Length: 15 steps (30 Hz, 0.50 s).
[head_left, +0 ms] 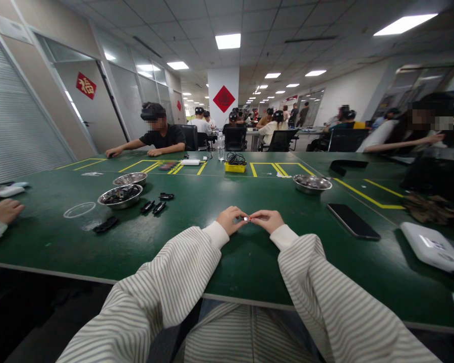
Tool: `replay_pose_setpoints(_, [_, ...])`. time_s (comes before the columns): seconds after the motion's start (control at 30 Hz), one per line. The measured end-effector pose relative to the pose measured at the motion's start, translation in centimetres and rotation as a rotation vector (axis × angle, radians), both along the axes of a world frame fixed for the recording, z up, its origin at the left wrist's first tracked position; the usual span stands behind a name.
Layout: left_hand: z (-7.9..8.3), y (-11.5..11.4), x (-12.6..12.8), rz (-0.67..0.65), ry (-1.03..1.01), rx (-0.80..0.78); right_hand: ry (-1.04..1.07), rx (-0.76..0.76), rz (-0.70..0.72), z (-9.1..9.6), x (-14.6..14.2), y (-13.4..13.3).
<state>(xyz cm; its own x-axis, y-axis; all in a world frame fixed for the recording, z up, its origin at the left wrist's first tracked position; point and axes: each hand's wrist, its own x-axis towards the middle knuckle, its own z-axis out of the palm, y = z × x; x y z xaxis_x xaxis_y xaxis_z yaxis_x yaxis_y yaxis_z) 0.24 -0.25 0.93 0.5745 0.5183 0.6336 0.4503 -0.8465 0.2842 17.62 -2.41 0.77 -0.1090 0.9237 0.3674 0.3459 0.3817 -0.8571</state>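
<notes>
Above the middle of the green table point(196, 247), my left hand point(230, 220) and my right hand point(268, 221) face each other with their fingers pinched. Between the fingertips is a small part point(245, 219), silver-white with some orange-red, too small to name. Both hands appear to grip it, and the fingers cover most of it. Left of my hands lie several small black plastic pieces point(159, 207). A metal bowl point(104, 199) beyond them is filled with dark parts. Ahead and to the right stands another metal bowl point(312, 190) with small parts inside.
A clear plastic cup point(83, 217) and another person's hand point(5, 209) are at the left. A black phone point(352, 221) and a white case point(433, 247) lie right. Farther back are a yellow box point(235, 168) with cables and a water bottle point(221, 146). Co-workers sit around.
</notes>
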Motion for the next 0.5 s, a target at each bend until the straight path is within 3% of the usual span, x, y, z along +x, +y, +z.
replay_pose_setpoints(0.3, [0.0, -0.3, -0.1, -0.022, 0.106, 0.035, -0.109, 0.022, 0.005, 0.0, 0.0, 0.0])
replay_pose_setpoints(0.4, [0.1, 0.5, -0.5, 0.082, 0.141, 0.043, -0.194, 0.04, 0.064, 0.0, 0.1, -0.1])
replay_pose_setpoints(0.5, [0.4, 2.1, -1.6, 0.286, 0.177, 0.03, -0.278, 0.029, 0.06, 0.1, 0.1, -0.1])
